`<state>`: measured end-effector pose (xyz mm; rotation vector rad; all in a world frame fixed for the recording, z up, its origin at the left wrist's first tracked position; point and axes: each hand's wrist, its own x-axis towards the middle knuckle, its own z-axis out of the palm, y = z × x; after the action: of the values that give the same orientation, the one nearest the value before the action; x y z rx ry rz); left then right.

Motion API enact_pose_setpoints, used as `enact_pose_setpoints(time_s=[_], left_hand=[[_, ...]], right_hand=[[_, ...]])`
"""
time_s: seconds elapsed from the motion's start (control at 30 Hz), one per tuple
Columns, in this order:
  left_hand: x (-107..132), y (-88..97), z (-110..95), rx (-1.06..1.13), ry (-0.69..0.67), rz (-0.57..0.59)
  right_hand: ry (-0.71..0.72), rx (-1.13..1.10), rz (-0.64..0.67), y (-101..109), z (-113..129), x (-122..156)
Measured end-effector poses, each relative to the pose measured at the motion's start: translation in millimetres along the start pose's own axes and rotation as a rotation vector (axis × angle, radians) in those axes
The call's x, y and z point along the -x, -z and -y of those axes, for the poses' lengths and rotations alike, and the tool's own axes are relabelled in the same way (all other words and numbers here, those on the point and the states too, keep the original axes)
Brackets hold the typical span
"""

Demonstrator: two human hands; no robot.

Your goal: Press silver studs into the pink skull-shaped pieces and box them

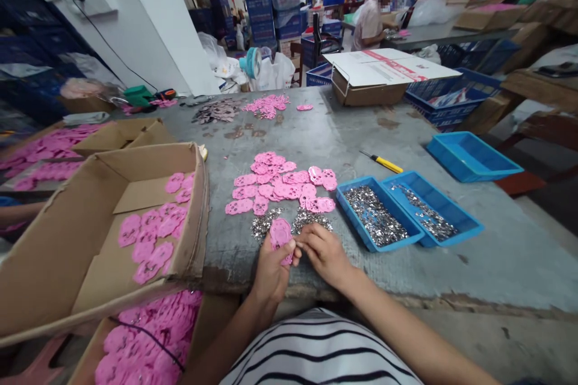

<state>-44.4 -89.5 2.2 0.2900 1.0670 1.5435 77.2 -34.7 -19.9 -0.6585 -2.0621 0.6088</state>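
Note:
My left hand (271,267) holds a flat pink plastic piece (280,233) upright at the near edge of the grey table (474,252). My right hand (324,252) is beside it, fingers pinched at the piece's right edge; whatever they hold is too small to make out. Just beyond both hands lie two small heaps of tiny silver metal parts (289,221). Further back is a spread of several more pink pieces (280,187).
Two blue trays of silver parts (383,213) stand to the right, an empty blue tray (472,157) beyond. A cardboard box with pink pieces (149,228) is on the left. A yellow-handled tool (383,162) lies mid-table. A person sits far back (374,12).

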Motion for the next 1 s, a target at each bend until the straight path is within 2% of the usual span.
enact_pose_setpoints(time_s=[0.07,0.13,0.33,0.47,0.57,0.73,1.0], left_hand=[[-0.4,-0.7,-0.1,0.012,0.001,0.0],[-0.1,-2.8,-0.4,0.017,-0.02,-0.009],[3.2,-11.7,-1.3,-0.057,-0.144,-0.058],[6.9,-14.5,-1.8,-0.076,-0.183,-0.06],[9.1,-14.6,-2.6,-0.087,-0.203,-0.044],[9.4,-12.8,-1.5,-0.148,-0.277,-0.031],[11.0,-9.6,-0.2,-0.189,-0.279,-0.008]], right_hand=[[0.016,0.032,0.009,0.9,0.5,0.0],[-0.056,-0.062,0.002,1.6,2.1,-1.0],[-0.504,-0.533,-0.052,2.9,11.6,-4.1],[-0.67,-0.752,-0.111,2.4,18.2,-3.4],[-0.713,-0.82,-0.147,2.0,22.1,-3.4],[-0.701,-0.804,-0.166,5.4,26.9,-6.6],[-0.703,-0.764,-0.055,12.3,31.9,-14.7]])
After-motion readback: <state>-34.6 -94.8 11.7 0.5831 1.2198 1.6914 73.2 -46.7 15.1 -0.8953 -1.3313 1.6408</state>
